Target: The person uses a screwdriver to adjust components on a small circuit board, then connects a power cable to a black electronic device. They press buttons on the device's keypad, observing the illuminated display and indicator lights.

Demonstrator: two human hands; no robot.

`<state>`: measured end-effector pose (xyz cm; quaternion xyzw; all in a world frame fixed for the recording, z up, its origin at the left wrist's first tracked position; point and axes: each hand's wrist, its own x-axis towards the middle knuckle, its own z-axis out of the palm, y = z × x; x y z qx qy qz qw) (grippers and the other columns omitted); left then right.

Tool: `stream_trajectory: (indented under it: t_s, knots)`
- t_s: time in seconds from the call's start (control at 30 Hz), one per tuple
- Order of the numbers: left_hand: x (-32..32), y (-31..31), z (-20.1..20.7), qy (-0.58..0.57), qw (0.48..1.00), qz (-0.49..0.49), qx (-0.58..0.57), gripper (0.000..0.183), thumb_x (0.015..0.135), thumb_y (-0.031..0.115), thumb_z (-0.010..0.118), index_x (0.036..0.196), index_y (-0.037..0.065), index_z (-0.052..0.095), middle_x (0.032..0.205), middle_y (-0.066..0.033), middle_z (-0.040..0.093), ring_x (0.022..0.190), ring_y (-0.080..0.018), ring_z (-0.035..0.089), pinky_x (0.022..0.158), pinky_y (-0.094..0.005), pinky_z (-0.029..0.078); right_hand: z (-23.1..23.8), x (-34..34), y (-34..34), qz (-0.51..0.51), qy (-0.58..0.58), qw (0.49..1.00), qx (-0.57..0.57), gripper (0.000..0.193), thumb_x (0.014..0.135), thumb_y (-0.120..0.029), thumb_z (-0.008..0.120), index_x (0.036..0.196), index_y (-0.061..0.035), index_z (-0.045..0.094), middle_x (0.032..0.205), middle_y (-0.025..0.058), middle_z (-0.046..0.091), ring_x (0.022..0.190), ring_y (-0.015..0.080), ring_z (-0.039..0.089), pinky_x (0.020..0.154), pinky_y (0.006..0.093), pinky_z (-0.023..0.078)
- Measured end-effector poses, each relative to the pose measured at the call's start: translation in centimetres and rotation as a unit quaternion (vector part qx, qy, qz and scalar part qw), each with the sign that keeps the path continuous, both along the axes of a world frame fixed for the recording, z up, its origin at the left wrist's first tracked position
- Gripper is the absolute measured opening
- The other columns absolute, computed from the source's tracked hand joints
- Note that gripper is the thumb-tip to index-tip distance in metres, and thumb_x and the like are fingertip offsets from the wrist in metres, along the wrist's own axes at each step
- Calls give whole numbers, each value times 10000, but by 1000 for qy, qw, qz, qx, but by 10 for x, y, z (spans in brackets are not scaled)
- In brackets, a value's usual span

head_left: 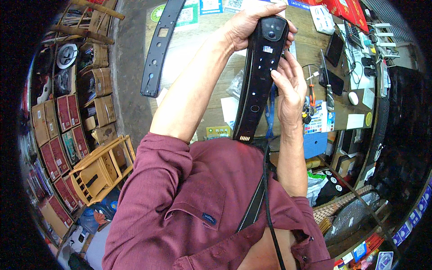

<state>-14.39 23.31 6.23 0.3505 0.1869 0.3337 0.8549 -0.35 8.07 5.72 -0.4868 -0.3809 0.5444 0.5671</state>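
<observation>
A long black electronic door lock (pixel 257 81), with a round camera lens near its top and lit keypad marks down its face, slants across in front of my chest. My left hand (pixel 243 28) wraps round its upper end, the fingers partly hidden behind it. At its right edge, my right hand (pixel 293 90) has the thumb against the side and the fingers curled toward the back, partly out of sight. Gold contacts show at the lock's lower end. To the left on the wooden table lies a matching black panel (pixel 157 54) with several cutouts.
Right of my hands lie an orange-handled screwdriver (pixel 312 92), a dark-handled screwdriver (pixel 330 96), two black phones (pixel 335 49) and a white mouse (pixel 353 98). Tangled cables and a white router (pixel 383 38) sit farther right. A wooden chair (pixel 105 168) and stacked boxes (pixel 56 155) are at the left.
</observation>
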Motion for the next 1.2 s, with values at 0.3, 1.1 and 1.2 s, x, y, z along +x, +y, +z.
stream_trajectory:
  t_s: [0.3,1.1,1.2]
  knots:
    - [0,-1,3,1,1000,-3,-1,576,1021,536,549,1088,-9,722,933,-125,750,837,-229,731,828,-365,591,1,0,-1,-3,-3,1000,2,782,893,-98,718,1532,113,318,1423,269,535,1322,329,545,1135,415,415]
    - [1,-2,5,7,1000,-5,-4,581,1018,539,544,1041,-13,726,915,-131,749,814,-237,732,813,-363,594,2,1,-2,-1,6,1000,2,774,897,-87,707,1533,113,315,1431,275,529,1320,329,549,1138,412,414]
    - [1,-2,4,4,1000,-4,-6,584,1018,540,545,1043,-14,726,916,-131,748,814,-239,731,813,-363,594,1,1,-2,-2,6,1000,2,774,897,-87,707,1533,114,314,1435,281,525,1321,333,549,1137,414,415]
